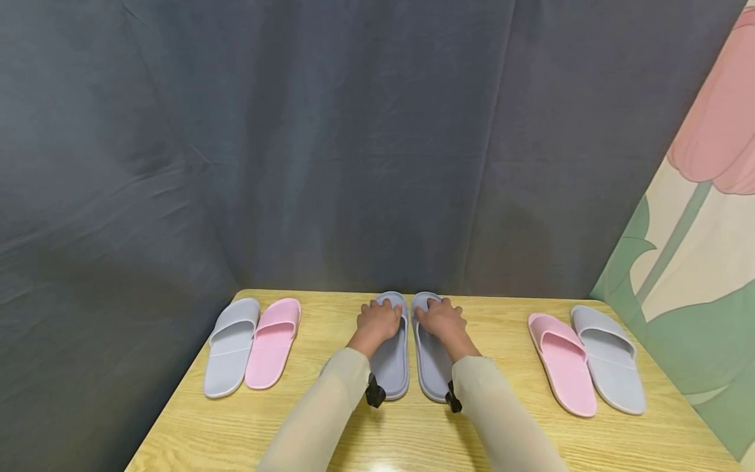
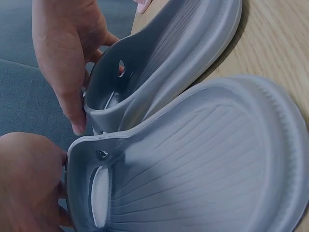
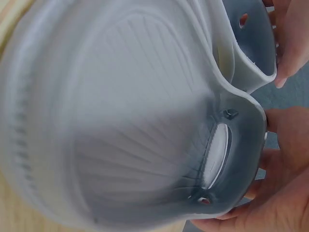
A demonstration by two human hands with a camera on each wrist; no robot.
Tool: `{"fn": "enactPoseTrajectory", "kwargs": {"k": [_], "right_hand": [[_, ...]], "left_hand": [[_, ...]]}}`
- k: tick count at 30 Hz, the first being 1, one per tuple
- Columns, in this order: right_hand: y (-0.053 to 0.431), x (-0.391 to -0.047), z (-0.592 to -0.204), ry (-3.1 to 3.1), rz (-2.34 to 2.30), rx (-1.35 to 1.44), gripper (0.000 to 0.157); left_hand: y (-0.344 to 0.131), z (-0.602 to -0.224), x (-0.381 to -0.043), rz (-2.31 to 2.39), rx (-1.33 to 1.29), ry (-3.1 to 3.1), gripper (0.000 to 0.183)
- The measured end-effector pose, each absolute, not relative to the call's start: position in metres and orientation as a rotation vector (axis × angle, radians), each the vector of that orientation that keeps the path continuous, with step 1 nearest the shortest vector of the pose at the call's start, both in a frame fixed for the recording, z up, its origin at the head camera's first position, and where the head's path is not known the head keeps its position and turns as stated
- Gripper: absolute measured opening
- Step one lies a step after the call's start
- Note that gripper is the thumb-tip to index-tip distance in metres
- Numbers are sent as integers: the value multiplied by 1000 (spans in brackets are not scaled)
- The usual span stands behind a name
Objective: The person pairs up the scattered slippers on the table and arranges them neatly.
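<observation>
Two darker grey slippers stand side by side at the middle of the table, toes toward the curtain and a narrow gap between them. Over the strap of the left grey slipper (image 1: 392, 367) my left hand (image 1: 379, 319) grips from above, thumb on the inner side. My right hand (image 1: 442, 319) holds the right grey slipper (image 1: 432, 368) the same way, its thumb facing the other hand. In the left wrist view, the strap of the left slipper (image 2: 188, 164) shows holes and a slot. The right slipper (image 3: 135, 111) fills much of the right wrist view. Both toe ends are partly covered.
On the left lie a light grey slipper (image 1: 227, 364) and a pink slipper (image 1: 268, 360). To the right are another pink slipper (image 1: 571, 383) and light grey slipper (image 1: 619, 380). A dark curtain (image 1: 366, 144) hangs behind the wooden table (image 1: 489, 419); a flower-print cloth (image 1: 708, 262) borders the right.
</observation>
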State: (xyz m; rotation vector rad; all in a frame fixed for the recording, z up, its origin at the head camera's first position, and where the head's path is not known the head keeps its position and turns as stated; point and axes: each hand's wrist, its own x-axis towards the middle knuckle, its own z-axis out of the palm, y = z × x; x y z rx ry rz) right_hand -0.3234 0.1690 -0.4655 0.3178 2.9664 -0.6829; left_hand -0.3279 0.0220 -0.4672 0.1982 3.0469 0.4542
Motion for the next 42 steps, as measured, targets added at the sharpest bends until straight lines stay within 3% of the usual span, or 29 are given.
{"fn": "enactPoseTrajectory", "kwargs": {"k": [42], "right_hand": [[173,-319,-447,3068,-522,253,63]], "left_hand": [[8,-456,-326,471,274,3101,66]]}}
